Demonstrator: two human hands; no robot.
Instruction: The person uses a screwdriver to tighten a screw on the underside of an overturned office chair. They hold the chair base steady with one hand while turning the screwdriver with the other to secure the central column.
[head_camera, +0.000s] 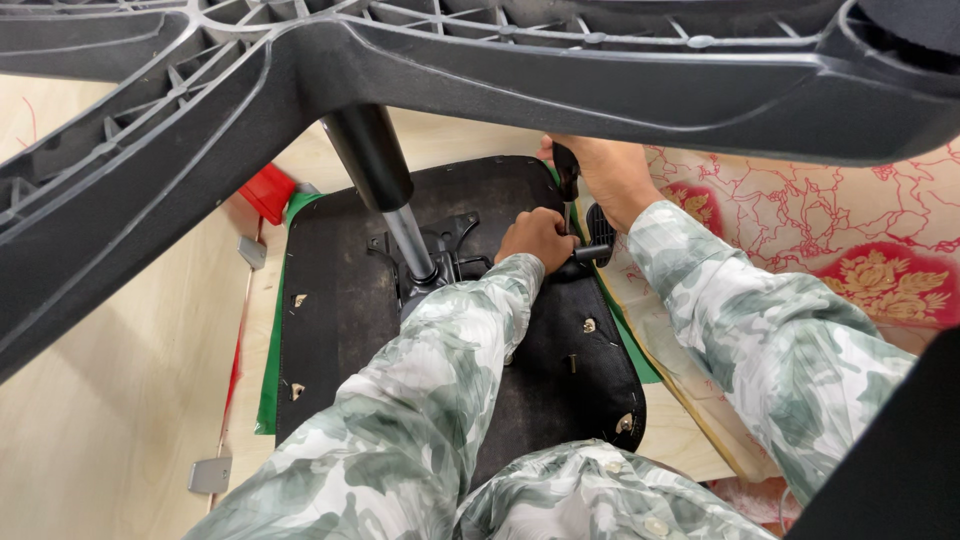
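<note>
An office chair lies upside down. Its black seat underside faces up, and its black star base fills the top of the view. The gas cylinder rises from the metal mechanism plate in the seat's middle. My left hand is closed at the right side of the mechanism, by a black lever. My right hand grips a black-handled screwdriver, which points down beside the left hand. Both sleeves are a grey-green patterned fabric.
The seat rests on a green sheet on a pale wooden floor. A red object lies at the seat's far left corner. A red and cream floral cloth lies to the right. Small grey metal pieces sit on the floor at left.
</note>
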